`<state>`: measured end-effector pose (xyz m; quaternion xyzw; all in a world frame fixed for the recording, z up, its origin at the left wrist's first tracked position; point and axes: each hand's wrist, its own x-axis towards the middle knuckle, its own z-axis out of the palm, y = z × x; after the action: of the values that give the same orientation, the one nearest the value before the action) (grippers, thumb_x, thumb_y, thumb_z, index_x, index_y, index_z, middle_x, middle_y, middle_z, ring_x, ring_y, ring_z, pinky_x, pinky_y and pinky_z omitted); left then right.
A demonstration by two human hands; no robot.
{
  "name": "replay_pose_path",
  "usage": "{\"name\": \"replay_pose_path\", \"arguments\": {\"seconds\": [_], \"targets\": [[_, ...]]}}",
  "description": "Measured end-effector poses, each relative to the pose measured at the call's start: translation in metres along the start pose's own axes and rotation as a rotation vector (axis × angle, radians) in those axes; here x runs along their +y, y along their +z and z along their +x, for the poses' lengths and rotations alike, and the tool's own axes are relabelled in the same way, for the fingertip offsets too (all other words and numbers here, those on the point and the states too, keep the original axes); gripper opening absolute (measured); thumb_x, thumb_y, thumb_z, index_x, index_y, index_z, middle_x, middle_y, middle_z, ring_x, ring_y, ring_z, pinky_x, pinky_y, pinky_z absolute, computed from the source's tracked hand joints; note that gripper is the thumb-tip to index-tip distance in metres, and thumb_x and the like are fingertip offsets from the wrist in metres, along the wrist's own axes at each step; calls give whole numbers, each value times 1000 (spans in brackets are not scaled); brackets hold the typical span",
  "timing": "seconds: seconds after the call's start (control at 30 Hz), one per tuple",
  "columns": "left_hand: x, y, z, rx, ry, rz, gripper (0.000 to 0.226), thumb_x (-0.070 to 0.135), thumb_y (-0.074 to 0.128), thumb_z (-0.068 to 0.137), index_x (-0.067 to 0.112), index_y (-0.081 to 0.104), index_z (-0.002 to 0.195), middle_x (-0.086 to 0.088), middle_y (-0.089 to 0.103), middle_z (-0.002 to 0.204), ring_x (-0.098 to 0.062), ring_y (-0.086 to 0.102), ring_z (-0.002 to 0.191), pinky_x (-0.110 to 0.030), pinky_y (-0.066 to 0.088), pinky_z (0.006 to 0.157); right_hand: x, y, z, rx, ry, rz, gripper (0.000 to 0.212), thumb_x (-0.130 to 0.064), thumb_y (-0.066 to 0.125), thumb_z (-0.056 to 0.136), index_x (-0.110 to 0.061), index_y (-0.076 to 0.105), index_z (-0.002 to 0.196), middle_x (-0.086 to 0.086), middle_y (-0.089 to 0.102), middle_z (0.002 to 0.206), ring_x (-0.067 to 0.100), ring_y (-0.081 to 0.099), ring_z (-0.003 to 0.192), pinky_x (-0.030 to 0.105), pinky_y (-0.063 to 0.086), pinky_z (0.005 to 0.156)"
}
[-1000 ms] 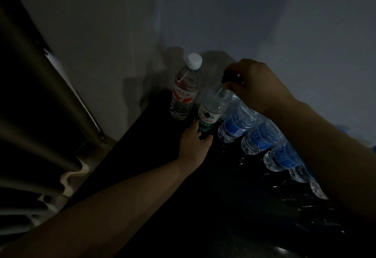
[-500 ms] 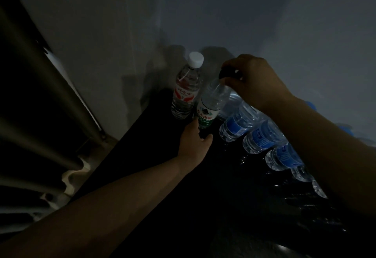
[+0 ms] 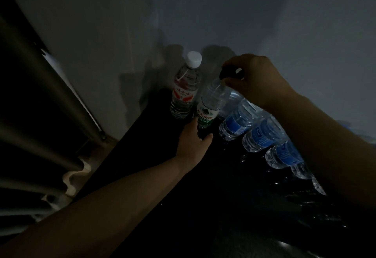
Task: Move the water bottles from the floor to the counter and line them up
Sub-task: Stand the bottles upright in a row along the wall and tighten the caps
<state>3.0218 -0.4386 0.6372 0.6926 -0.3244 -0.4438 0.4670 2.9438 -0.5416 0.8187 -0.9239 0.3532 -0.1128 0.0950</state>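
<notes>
On the dark counter [image 3: 142,156] a row of water bottles runs along the wall. At the far end stands a red-labelled bottle with a white cap [image 3: 184,92]. Beside it is a green-labelled bottle [image 3: 211,105] with a dark cap. My right hand [image 3: 254,78] grips its cap from above. My left hand [image 3: 193,143] holds its base from the front. To its right several blue-labelled bottles [image 3: 236,123] stand in line, partly hidden behind my right forearm.
A grey wall [image 3: 223,13] rises right behind the bottles. To the left hangs a dark curtain [image 3: 30,95], with pale floor [image 3: 85,168] below the counter's left edge. The near counter is very dark with faint reflections.
The green-labelled bottle has shifted slightly left toward the red-labelled bottle, with both hands staying on it.
</notes>
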Motion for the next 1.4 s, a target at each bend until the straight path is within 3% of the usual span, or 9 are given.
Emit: {"name": "replay_pose_path", "arguments": {"seconds": [0.17, 0.33, 0.53, 0.67, 0.83, 0.9, 1.03, 1.2, 1.4], "targets": [[-2, -11, -3, -3, 15, 115, 72, 25, 69, 86, 11, 35, 147, -7, 40, 150, -21, 42, 135, -41, 42, 109, 2, -5, -10, -33, 101, 22, 65, -32, 67, 89, -12, 41, 145, 10, 57, 130, 23, 62, 102, 34, 49, 93], [-1, -22, -11, -59, 12, 123, 59, 18, 67, 89, 8, 42, 142, -7, 47, 144, -19, 47, 130, -36, 43, 107, 21, -28, -40, 7, 106, -120, 46, -29, 66, 89, -10, 58, 130, 15, 58, 127, 29, 58, 109, 34, 42, 95], [6, -5, -13, -95, 102, 179, 45, 14, 66, 89, 6, 53, 132, -8, 55, 135, -18, 52, 122, -30, 46, 101, 38, -35, -58, -160, 132, -68, 42, -12, 65, 91, -10, 57, 132, 15, 55, 132, 31, 55, 113, 35, 44, 96], [7, 15, -10, -136, 119, 225, 51, 20, 68, 88, 10, 51, 135, -5, 54, 136, -17, 51, 124, -35, 45, 104, 42, -30, -58, -119, 144, -43, 42, -7, 62, 91, -9, 56, 133, 17, 56, 132, 33, 55, 115, 42, 45, 99], [13, 40, -2, -172, 210, 248, 61, 21, 77, 80, 14, 49, 134, -4, 51, 136, -18, 47, 127, -28, 41, 103, 46, -29, -57, -85, 144, -70, 47, -11, 68, 87, -10, 56, 132, 16, 58, 130, 31, 58, 112, 39, 46, 96], [15, 49, 1, -135, 217, 286, 65, 24, 79, 77, 13, 49, 133, -6, 51, 136, -18, 48, 127, -29, 42, 104, 48, -30, -57, -66, 141, -75, 46, -12, 70, 86, -9, 57, 130, 16, 60, 127, 31, 59, 108, 40, 48, 94], [19, 59, 6, -41, 234, 277, 56, 24, 81, 74, 10, 54, 122, -6, 56, 125, -17, 54, 116, -16, 37, 87, 51, -29, -57, -62, 131, -80, 43, -11, 68, 87, -9, 58, 129, 15, 60, 127, 30, 59, 107, 36, 47, 90], [17, 70, 12, 45, 226, 218, 55, 23, 81, 75, 6, 55, 120, -10, 59, 124, -22, 58, 114, -19, 41, 86, 51, -27, -57, -50, 115, -75, 40, -10, 66, 88, -9, 59, 127, 15, 61, 126, 30, 60, 105, 39, 49, 89], [15, 70, 24, 19, 201, 120, 54, 20, 84, 70, 8, 60, 117, -7, 67, 116, -20, 65, 105, -26, 51, 84, 52, -26, -56, -48, 87, -63, 38, -11, 65, 89, -8, 61, 126, 15, 63, 125, 29, 61, 102, 40, 49, 89]]}}
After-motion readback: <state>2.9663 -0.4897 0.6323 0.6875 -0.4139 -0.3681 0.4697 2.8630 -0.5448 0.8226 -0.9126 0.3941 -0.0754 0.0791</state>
